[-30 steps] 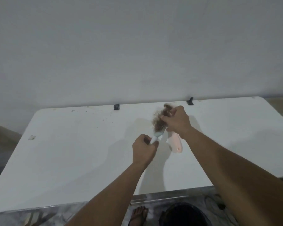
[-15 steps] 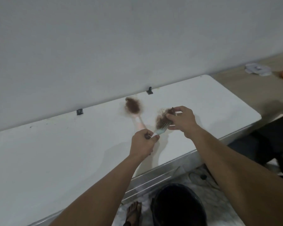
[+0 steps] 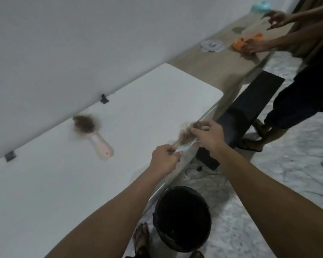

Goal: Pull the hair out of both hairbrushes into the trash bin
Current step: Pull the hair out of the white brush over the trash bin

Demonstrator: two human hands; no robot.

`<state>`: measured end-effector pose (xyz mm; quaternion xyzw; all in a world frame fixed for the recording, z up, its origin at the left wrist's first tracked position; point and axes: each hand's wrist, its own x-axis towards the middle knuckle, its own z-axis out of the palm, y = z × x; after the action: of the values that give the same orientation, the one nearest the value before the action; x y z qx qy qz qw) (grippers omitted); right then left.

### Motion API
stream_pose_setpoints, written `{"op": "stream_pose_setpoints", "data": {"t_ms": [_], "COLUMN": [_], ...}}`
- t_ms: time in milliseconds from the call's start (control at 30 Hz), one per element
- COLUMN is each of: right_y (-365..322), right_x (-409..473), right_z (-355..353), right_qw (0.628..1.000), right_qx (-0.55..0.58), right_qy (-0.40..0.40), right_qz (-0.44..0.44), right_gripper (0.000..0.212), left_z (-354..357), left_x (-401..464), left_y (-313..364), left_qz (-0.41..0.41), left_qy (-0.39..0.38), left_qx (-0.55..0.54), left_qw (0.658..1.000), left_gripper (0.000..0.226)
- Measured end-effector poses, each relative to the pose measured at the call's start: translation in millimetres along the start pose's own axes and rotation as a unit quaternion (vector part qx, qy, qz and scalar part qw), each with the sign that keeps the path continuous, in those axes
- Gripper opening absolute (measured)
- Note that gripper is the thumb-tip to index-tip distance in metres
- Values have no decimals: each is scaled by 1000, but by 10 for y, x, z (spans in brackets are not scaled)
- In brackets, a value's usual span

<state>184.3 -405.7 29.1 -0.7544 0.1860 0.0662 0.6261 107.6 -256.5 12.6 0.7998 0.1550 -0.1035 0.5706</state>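
— What does each grip hold?

— The left hand (image 3: 164, 159) is closed around the pale handle of the held hairbrush (image 3: 184, 144). The right hand (image 3: 208, 135) has its thumb and fingertips pressed together on the brown hair (image 3: 186, 132) tangled in that brush's head, with the other fingers loosely curled.

— Where is the brush?

— In the air, over the right edge of the white tabletop (image 3: 63, 183), above and beyond the black trash bin (image 3: 183, 218) on the floor.

— What has changed from half a second ago?

— The view has swung right, so the bin now shows whole and a second person (image 3: 306, 75) appears at the far wooden bench (image 3: 222, 58). Both hands sit nearer the tabletop's edge; the grips look the same.

— Which way does the brush point?

— Its long axis runs from the handle at lower left up to the head at upper right, away from the wearer. The pink hairbrush (image 3: 94, 135) lies flat on the tabletop, well apart to the left, with its hair-filled head toward the wall (image 3: 82, 43) and its handle toward the wearer.
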Motion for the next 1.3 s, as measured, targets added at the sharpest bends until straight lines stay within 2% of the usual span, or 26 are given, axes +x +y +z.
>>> {"op": "stream_pose_setpoints", "data": {"t_ms": [133,267,600,700,867,967,1133,1200,1300], "right_y": [365,751,1863,2329,3193,3727,4570,4813,5114], "right_x": [-4,-42,-9,18,76,91,84,75,35], "right_z": [-336,-558,-617,-499,-254,-125,81,136,187], "right_qw": [998,994,981,976,972,975,981,982,985], "right_qx": [7,1,43,55,59,48,17,12,5], "right_qy": [47,94,104,107,107,91,70,64,56], "right_qz": [28,62,159,181,203,196,183,178,161], "right_gripper": [22,23,27,25,24,23,35,31,23], "left_z": [419,747,1197,1317,1458,1540,1669,1703,1751], "left_x": [65,126,378,462,572,683,794,820,856], "left_y": [-128,-353,-1273,-1641,-2318,-2739,-3504,-3747,-4097], "left_qz": [4,-33,-91,-106,-158,-204,-176,-152,-116], "left_qy": [-41,-90,-153,-177,-218,-220,-216,-219,-212], "left_qx": [20,54,129,159,149,141,194,228,253], "left_qw": [999,994,976,965,952,943,941,936,937], "left_gripper": [14,12,29,14,9,32,62,61,47]}}
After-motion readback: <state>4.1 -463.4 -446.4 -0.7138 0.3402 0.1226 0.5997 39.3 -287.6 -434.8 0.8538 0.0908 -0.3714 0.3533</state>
